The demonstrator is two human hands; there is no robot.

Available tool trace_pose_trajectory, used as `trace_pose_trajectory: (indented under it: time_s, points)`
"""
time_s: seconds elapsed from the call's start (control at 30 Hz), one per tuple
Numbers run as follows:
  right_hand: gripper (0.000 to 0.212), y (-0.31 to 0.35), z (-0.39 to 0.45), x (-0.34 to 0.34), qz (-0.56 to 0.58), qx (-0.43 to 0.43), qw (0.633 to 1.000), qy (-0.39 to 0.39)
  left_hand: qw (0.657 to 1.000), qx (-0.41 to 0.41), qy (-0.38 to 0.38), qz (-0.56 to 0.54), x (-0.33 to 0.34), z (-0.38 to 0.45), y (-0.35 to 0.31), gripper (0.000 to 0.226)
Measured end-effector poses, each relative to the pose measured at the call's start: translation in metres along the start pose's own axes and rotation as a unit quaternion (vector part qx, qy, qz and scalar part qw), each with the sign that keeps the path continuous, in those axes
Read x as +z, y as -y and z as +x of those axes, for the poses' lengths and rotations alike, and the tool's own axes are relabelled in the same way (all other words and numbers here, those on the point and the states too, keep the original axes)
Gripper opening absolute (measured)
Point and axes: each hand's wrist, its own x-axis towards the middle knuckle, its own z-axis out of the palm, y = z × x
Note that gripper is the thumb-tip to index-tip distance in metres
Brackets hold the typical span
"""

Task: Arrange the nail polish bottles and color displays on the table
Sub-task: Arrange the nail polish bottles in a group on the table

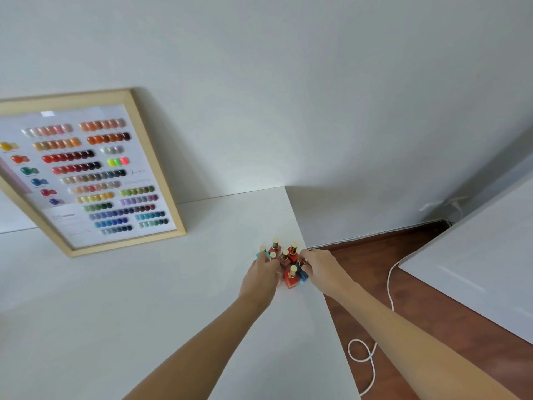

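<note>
Clearly both hands, left hand [261, 274] and right hand [317, 265], curl around the clustered nail polish bottles [284, 259] (exact grip unclear); crowding near the table [173, 298] edge risks toppling one off.

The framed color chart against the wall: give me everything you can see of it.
The framed color chart has a light wood-look frame around a white sheet. Rows of glossy nail-shaped swatches cover it: pinks and oranges at the top, reds and neutrals midway, greens, purples and blues lower down, with single pairs down its left side. Small print is unreadable. It stands on the white table, leaning back against the wall, its left part cut off by the picture edge. Neither hand touches it.
</note>
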Motion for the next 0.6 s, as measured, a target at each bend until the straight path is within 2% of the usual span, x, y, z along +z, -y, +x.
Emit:
trace_pose_trajectory:
  time_s: [0.2, 0.47, 0.6]
  points:
    - [0.015, -0.006, -0.004, -0.001, 0.009, 0.009, 1.0, -0.015, 1.0, 0.01, 0.011, -0.009, -0.005, 0.0, 0.02, 0.026]
    - [0.016, -0.018, 0.006, -0.026, 0.018, 0.027, 0.999, -0.004, 0.998, 0.045, 0.04, 0.001, -0.023, -0.002, 0.047, 0.019]
    - [0.017, -0.026, 0.022, -0.052, 0.01, 0.034, 0.999, -0.021, 0.998, 0.055, 0.026, 0.012, -0.054, -0.002, 0.071, 0.014]
